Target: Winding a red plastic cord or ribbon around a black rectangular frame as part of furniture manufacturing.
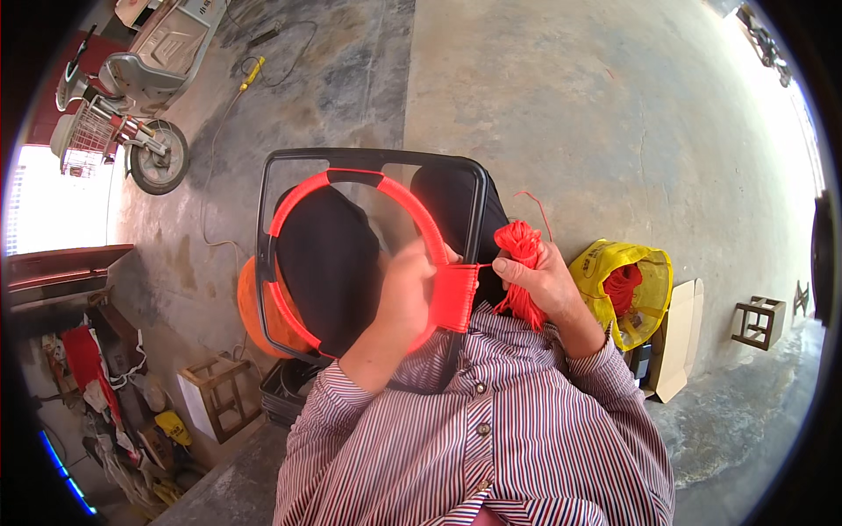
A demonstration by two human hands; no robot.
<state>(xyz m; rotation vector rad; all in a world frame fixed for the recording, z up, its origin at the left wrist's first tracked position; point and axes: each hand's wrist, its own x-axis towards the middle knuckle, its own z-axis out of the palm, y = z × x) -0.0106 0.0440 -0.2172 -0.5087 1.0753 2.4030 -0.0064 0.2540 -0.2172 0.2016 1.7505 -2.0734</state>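
A black rectangular frame (377,156) with a ring inside it rests over my lap. Red cord (303,195) is wound tightly round much of the ring, with black left bare in places. On the right, a dense red wrapped band (453,300) bridges the ring and the frame's side bar. My left hand (408,285) is closed round the ring beside this band, its fingertips partly hidden behind it. In my right hand (542,279) is a bundle of red cord (519,250), gripped around its middle. A short taut strand runs from the band to my right hand, and a loose end curls above the bundle.
To my right stand a yellow bag (605,263) holding more red cord and an open cardboard box (680,351). An orange round seat (254,307) and a wooden stool (215,399) are at left. A scooter (145,96) and a cable (210,175) lie farther off.
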